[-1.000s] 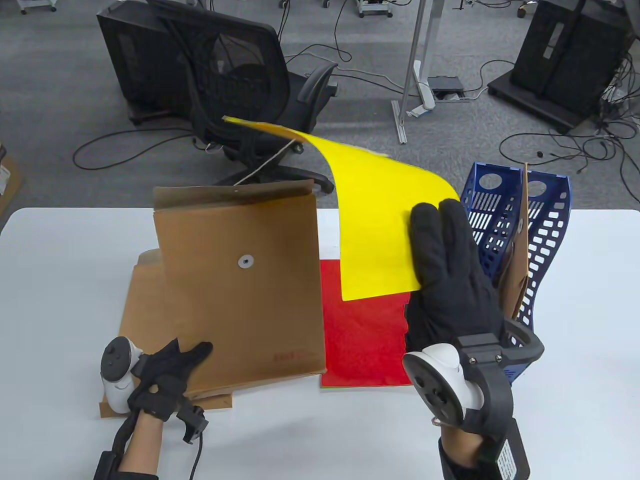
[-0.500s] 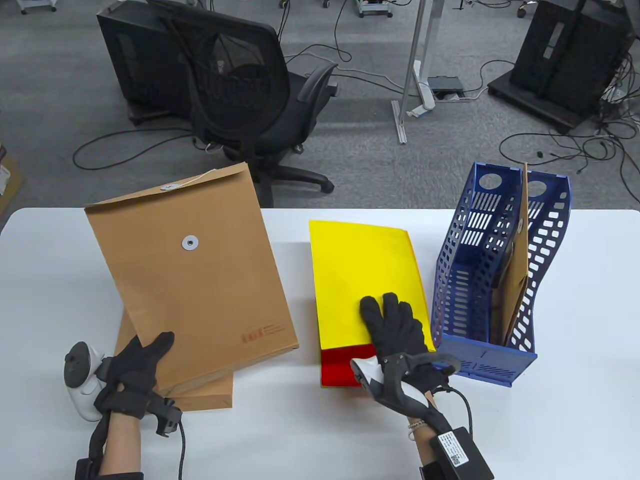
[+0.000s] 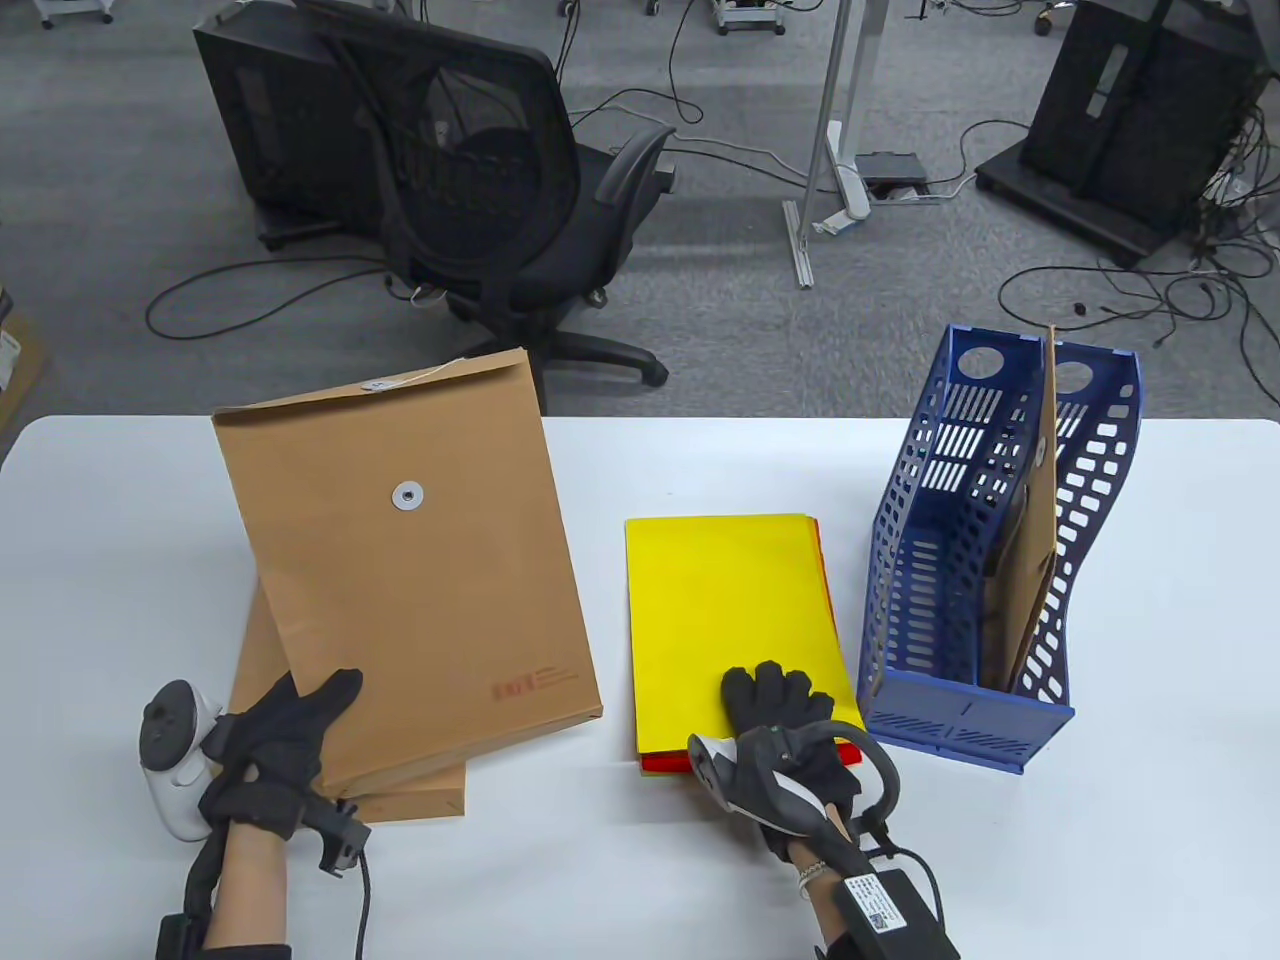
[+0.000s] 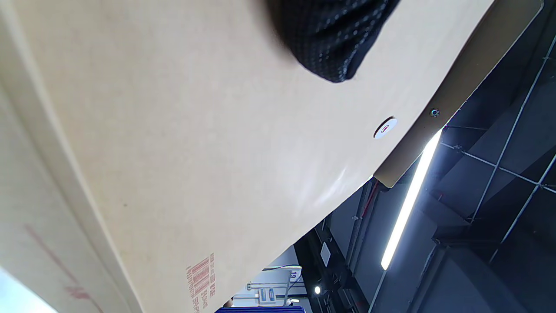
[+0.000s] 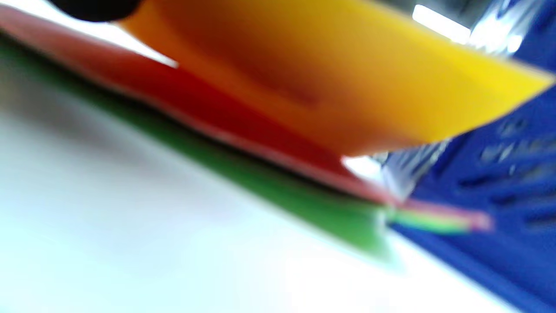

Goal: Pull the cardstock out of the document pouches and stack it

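Note:
My left hand point(image 3: 305, 705) grips the near left corner of a brown document pouch point(image 3: 400, 560) and holds it tilted up off the table. The left wrist view shows its underside point(image 4: 195, 152) and one fingertip point(image 4: 330, 39). My right hand point(image 3: 775, 692) holds the near edge of a yellow cardstock sheet point(image 3: 730, 620). The sheet lies on a stack with a red sheet point(image 3: 665, 764) showing at the near edge. In the right wrist view the yellow edge point(image 5: 347, 87) is lifted a little above the red sheet point(image 5: 217, 117) and a green sheet point(image 5: 282, 191).
Another brown pouch point(image 3: 400, 800) lies flat on the white table point(image 3: 640, 880) under the held one. A blue two-slot file rack point(image 3: 965, 600) stands at the right, close to the stack, with a brown pouch point(image 3: 1040, 540) upright in it. An office chair stands beyond the far edge.
My right hand swung the yellow sheet down from the air onto the red sheet, then drew it toward me into line with the stack. My left hand shifted the emptied pouch leftward, its flap now closed.

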